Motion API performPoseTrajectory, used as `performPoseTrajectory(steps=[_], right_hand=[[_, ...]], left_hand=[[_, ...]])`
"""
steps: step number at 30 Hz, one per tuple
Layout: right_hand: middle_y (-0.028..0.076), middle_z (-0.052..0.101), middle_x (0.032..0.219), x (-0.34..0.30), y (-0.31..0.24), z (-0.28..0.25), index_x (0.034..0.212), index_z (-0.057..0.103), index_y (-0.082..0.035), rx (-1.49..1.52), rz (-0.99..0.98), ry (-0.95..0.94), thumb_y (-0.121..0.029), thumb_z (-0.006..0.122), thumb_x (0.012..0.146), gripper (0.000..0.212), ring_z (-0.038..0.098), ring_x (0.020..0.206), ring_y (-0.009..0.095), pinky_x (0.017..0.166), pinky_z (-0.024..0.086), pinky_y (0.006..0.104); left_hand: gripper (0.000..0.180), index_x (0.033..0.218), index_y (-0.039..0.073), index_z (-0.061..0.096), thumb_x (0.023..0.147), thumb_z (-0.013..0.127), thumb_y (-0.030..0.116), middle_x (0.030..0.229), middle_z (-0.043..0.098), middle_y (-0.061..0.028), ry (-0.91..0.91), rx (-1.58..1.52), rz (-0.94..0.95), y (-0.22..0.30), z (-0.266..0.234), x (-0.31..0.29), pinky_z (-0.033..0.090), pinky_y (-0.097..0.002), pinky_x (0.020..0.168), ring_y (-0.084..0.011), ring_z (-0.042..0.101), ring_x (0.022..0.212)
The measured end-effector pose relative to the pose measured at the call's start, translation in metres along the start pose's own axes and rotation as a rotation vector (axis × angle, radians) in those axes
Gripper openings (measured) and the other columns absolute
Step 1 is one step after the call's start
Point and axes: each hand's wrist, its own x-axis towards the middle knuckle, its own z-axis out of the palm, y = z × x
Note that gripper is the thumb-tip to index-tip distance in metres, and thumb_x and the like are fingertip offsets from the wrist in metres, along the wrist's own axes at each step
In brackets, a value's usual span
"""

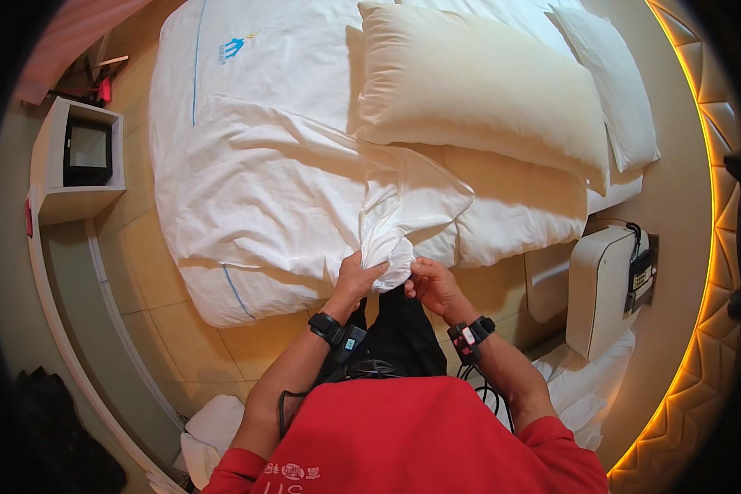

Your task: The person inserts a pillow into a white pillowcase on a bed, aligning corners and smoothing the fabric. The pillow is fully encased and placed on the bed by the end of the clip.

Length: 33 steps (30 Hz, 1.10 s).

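Both hands are at a bunched white linen cloth (395, 218) at the near edge of the bed, in front of my body. My left hand (358, 280) is closed around its gathered near end, thumb on top. Beside it, my right hand (435, 284) pinches the right rim of the same bundle with bent fingers. From my hands the cloth fans out over the bed, its folds running into a rumpled white duvet (255, 181). Whether it is a separate piece cannot be made out. A large cream pillow (477, 82) lies just beyond it.
A second white pillow (609, 86) leans at the far right. Right of the bed stand a pale padded box-shaped piece (605, 288) and a dark phone (640, 272). More white linen (589, 387) lies below it. An open-fronted cabinet (49, 160) stands left, beyond a tiled floor (160, 272).
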Motion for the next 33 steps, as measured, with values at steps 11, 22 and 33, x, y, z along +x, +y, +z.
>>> performPoseTrajectory(steps=[11,22,33], right_hand=[[0.006,0.064,0.083,-0.008,-0.019,-0.022,0.098,0.060,-0.005,0.157,0.030,0.020,-0.021,0.060,0.083,0.022,0.059,0.068,0.020,0.060,0.046,0.0341],[0.007,0.064,0.077,-0.020,-0.016,-0.016,0.084,0.062,-0.005,-0.196,0.016,0.117,-0.021,0.061,0.083,0.017,0.062,0.065,0.019,0.060,0.047,0.0309],[0.004,0.065,0.083,-0.008,-0.021,0.031,0.094,0.066,-0.002,-0.548,0.036,-0.101,-0.021,0.060,0.089,0.020,0.059,0.075,0.013,0.069,0.046,0.0262]], left_hand=[[0.021,0.097,-0.002,0.062,0.083,0.074,0.007,0.086,0.067,-0.0071,0.089,-0.041,-0.062,-0.009,-0.068,-0.002,0.051,-0.0251,0.064,-0.0106,0.062,0.073],[0.021,0.097,0.000,0.062,0.076,0.066,0.001,0.084,0.063,-0.0105,0.610,0.855,0.484,-0.017,-0.116,0.004,0.050,-0.0280,0.067,-0.0191,0.061,0.075],[0.026,0.099,0.004,0.063,0.077,0.072,0.014,0.086,0.062,-0.0168,-0.073,0.784,0.757,0.022,0.003,-0.036,0.049,-0.0405,0.070,-0.0319,0.062,0.078]])
